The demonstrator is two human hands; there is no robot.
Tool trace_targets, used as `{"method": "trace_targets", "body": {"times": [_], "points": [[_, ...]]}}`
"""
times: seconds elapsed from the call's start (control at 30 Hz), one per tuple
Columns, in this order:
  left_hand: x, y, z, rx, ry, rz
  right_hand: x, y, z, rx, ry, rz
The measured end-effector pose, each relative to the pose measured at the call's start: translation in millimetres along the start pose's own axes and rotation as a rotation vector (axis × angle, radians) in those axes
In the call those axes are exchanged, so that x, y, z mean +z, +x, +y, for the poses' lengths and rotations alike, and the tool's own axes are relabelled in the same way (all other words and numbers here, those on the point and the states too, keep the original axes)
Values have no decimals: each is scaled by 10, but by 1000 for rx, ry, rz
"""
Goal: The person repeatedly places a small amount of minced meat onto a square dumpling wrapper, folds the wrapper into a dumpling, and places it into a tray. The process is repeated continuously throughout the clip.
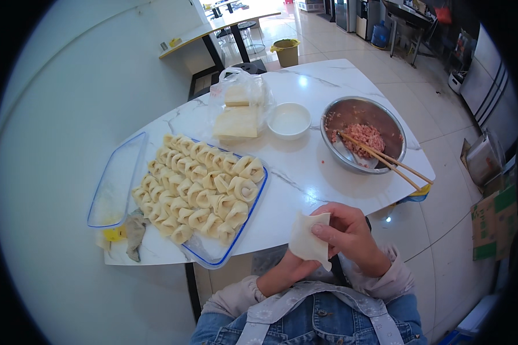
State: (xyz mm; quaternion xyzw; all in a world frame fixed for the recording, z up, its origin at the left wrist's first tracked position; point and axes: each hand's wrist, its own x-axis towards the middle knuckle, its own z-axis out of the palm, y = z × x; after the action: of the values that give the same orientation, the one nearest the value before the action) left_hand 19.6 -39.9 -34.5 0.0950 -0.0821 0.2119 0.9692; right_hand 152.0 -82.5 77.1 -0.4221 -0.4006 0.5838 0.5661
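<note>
Between my hands, just off the table's near edge, is a pale dough wrapper (pixel 309 239). My right hand (pixel 347 233) pinches its upper right side, thumb on top. My left hand (pixel 291 267) lies beneath the wrapper, which hides most of its fingers. Folded wontons (pixel 198 185) fill most of a blue-rimmed clear plastic tray (pixel 229 254) on the left. At the right, a steel bowl (pixel 328 148) holds minced meat (pixel 364 137), a spoon and wooden chopsticks (pixel 397 167) that stick out over its rim. A stack of wrappers (pixel 236 122) lies partly in a plastic bag.
A white bowl (pixel 289 121) with what looks like water stands between the bag (pixel 261 92) and the steel bowl. A clear lid (pixel 117 181) leans at the table's left edge, beside a grey cloth (pixel 135 235). Cardboard boxes (pixel 494 224) stand at the right, past the marbled table (pixel 328 82).
</note>
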Motion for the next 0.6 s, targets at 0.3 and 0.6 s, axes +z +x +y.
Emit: {"method": "trace_targets", "body": {"times": [0.3, 0.6], "points": [[3, 1, 48, 199, 329, 268, -194, 49, 279, -152, -374, 429], [478, 415, 284, 319, 101, 340, -700, -121, 465, -217, -227, 804]]}}
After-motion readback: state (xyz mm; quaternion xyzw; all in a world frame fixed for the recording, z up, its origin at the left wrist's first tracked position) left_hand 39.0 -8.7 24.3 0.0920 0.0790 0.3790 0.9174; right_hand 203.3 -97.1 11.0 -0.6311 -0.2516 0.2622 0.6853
